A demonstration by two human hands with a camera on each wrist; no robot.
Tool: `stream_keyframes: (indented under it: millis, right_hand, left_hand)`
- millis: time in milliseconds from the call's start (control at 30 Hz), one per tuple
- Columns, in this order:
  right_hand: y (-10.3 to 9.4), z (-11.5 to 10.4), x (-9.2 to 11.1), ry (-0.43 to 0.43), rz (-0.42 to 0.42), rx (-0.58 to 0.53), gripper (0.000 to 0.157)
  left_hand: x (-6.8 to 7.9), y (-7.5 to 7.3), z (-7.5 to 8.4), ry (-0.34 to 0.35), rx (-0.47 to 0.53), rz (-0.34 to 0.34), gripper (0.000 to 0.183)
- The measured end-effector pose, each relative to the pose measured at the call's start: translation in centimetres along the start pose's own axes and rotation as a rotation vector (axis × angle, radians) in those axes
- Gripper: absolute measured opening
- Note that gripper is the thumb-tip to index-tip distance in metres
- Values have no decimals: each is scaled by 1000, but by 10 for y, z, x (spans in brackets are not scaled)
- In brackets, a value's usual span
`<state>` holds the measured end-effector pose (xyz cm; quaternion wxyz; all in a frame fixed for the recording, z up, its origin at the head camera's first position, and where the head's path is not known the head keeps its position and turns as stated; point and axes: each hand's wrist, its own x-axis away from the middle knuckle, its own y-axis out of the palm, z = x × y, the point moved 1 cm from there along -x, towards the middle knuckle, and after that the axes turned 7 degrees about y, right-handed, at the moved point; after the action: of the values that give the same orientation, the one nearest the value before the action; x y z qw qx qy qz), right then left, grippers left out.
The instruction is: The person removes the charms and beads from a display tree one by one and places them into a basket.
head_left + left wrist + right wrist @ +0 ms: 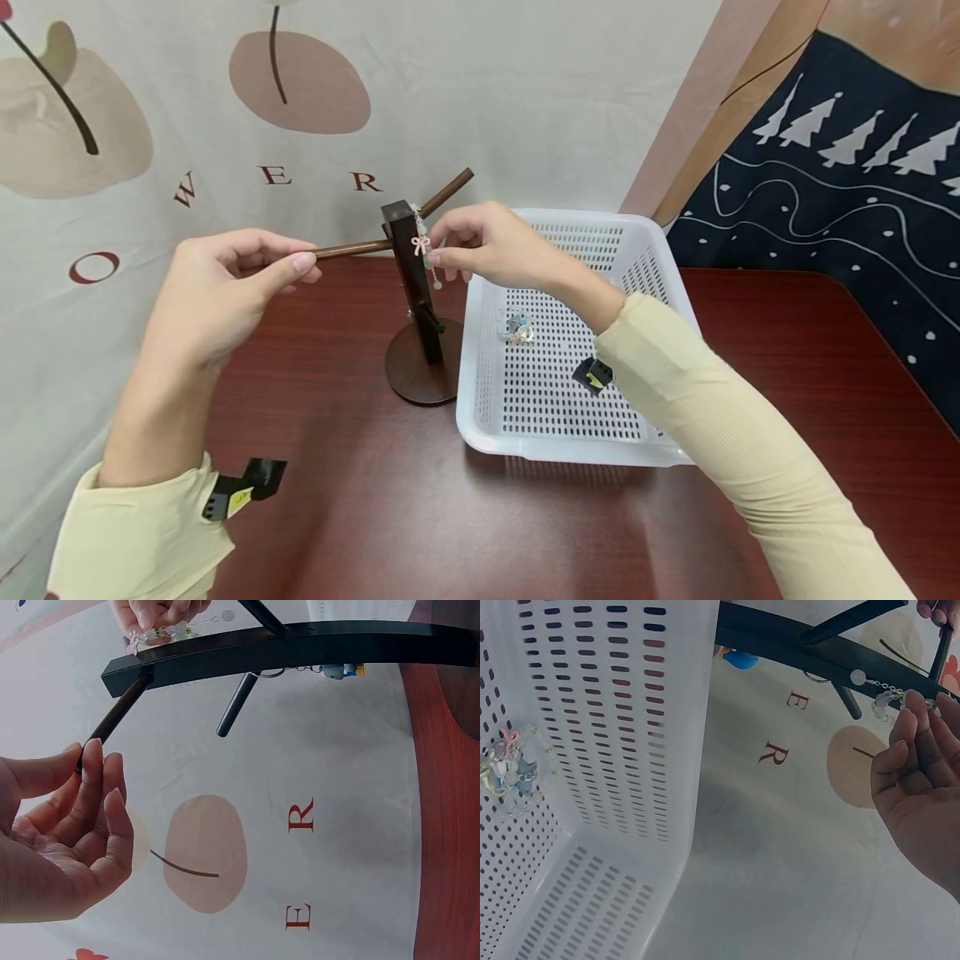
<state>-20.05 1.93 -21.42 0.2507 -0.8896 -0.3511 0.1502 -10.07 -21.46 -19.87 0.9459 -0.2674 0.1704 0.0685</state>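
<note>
A dark wooden jewellery stand (411, 287) stands upright on a round base, with pegs jutting from its post. My left hand (217, 300) pinches the outer end of its upper left peg (348, 249) between thumb and fingers. At the top of the post, my right hand (495, 246) pinches a beaded bracelet (421, 244) with a pink bow. The bracelet's short chain, ending in a small disc, dangles below the fingers. In the right wrist view, clear beads (885, 701) show beside those fingertips. Another piece with a blue charm (335, 671) hangs from a lower peg.
Right of the stand, a white perforated basket (467, 400) sits close against the base. Inside it lies a small pile of beaded trinkets (517, 327). Behind the reddish-brown table (360, 500) hangs a printed cloth (480, 100).
</note>
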Motion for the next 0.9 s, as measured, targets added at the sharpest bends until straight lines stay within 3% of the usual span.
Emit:
stream_keyframes:
  millis: [433, 900]
  right_hand:
    - [-6, -7, 4, -79, 11, -56, 7]
    - [-21, -11, 5, -59, 61, -92, 10]
  left_hand:
    - [0, 0, 0, 1, -18, 4, 16]
    - [1, 0, 0, -2, -27, 3, 17]
